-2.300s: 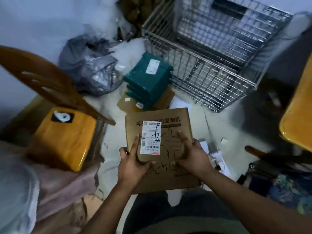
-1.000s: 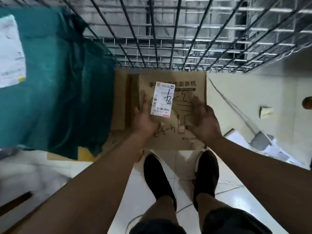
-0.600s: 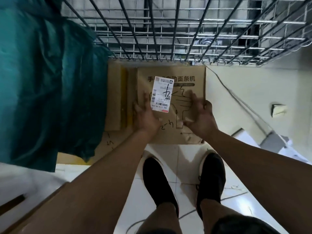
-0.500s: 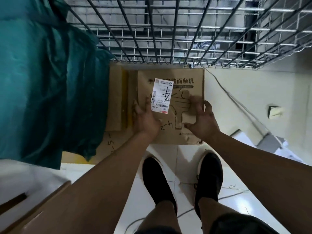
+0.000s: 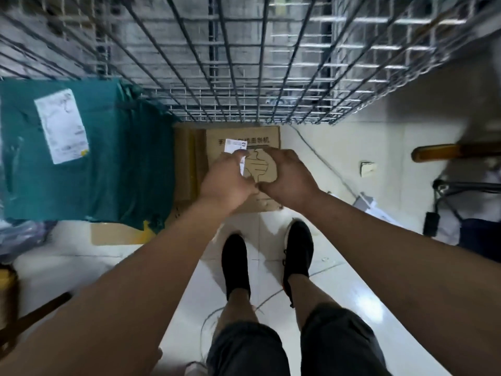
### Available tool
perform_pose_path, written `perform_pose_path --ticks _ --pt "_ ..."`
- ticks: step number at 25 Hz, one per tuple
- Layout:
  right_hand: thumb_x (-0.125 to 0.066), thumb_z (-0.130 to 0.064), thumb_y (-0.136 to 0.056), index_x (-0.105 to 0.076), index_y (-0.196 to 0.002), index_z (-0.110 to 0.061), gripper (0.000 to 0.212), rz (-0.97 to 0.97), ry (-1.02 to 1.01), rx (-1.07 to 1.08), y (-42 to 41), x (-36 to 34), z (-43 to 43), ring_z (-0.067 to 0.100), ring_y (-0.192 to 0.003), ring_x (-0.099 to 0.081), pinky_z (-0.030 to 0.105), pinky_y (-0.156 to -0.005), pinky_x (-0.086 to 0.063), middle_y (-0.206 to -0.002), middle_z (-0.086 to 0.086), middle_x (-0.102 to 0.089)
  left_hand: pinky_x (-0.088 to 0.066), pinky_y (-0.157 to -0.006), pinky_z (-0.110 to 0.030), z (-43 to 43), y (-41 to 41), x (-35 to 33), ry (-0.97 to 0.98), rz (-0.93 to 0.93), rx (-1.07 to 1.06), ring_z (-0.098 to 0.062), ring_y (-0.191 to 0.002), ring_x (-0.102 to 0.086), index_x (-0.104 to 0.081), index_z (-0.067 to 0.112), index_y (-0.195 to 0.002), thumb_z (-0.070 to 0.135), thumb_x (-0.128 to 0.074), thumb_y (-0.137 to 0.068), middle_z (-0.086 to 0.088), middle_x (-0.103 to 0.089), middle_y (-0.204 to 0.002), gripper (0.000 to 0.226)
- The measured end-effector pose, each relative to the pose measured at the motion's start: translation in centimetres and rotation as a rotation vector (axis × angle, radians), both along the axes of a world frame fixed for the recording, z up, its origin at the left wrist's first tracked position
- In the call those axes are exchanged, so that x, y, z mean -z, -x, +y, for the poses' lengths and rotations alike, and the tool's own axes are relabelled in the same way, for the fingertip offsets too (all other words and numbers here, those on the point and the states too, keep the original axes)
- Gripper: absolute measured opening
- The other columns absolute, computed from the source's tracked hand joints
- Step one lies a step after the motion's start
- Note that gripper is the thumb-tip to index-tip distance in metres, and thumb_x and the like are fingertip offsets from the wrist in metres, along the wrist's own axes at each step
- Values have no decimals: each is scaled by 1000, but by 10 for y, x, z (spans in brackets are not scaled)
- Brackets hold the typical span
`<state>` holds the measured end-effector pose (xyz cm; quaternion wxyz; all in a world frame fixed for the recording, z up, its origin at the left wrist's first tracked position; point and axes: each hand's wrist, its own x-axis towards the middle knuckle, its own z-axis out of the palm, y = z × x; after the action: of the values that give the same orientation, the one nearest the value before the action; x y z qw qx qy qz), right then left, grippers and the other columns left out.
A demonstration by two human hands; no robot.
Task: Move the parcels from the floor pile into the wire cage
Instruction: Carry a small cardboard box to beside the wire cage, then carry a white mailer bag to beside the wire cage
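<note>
Well, closest to you are your own shoes [image 5: 235, 264] on the glossy floor [image 5: 352, 294], toes just short of the cardboard box [image 5: 267, 135]. Your left hand [image 5: 227, 180] and right hand [image 5: 287, 180] both lie on its top face, thumbs touching and fingers arched over the print and the white label [image 5: 235, 145]. Through the blur I cannot tell whether they pinch anything or merely press. The box looks to be down at floor level, outside the wire cage [image 5: 244, 63], with its far edge against the foot of the cage wall. Flat cardboard [image 5: 187, 164] lies just beside it on your left, then a green parcel [image 5: 113, 164]. My worry is the hold: with both hands on top and nothing under the edges, a lift would likely slip and drop the box toward your toes, or peel that label. Further on, the box has to clear the cage wall, and a corner could snag in the wires
</note>
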<state>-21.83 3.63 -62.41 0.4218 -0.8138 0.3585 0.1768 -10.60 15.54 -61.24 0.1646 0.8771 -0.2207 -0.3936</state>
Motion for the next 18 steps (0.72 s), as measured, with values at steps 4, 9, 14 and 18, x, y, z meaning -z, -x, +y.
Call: perform_pose_path --ticks 4,9,14,18 --pt "-74 -26 -82 -47 -149 -27 73 -30 67 -99 4 -88 -2 25 -128 -55 33 -102 -48 -143 6 -57 -57 -90 -39 -10 8 -74 -11 -69 177 -25 -115 -63 -51 30 -147 24 -63 -89 -3 -61 -132 59" --pt "-69 -24 -81 -48 -148 -32 71 9 99 -47 37 -183 6 24 -124 -57 33 -96 -51 -136 3 -61 -57 -90 -43 0 29 -168 30 -102 285 -25 -110 -64 -53 33 -143 33 -56 -99 -2 -63 -126 45" --pt "-72 -29 -80 -53 -141 -35 64 19 133 168 82 -284 13 23 -120 -60 32 -95 -51 -128 1 -66 -55 -95 -41 2 48 -273 77 -109 375 -24 -115 -63 -56 33 -143 32 -58 -96 1 -65 -132 47" --pt "-76 -34 -79 -51 -144 -33 69 -18 133 365 114 -365 34 22 -120 -60 27 -92 -46 -130 0 -65 -54 -95 -43 -7 67 -362 127 -128 508 -23 -113 -64 -53 36 -144 36 -59 -98 3 -66 -132 47"
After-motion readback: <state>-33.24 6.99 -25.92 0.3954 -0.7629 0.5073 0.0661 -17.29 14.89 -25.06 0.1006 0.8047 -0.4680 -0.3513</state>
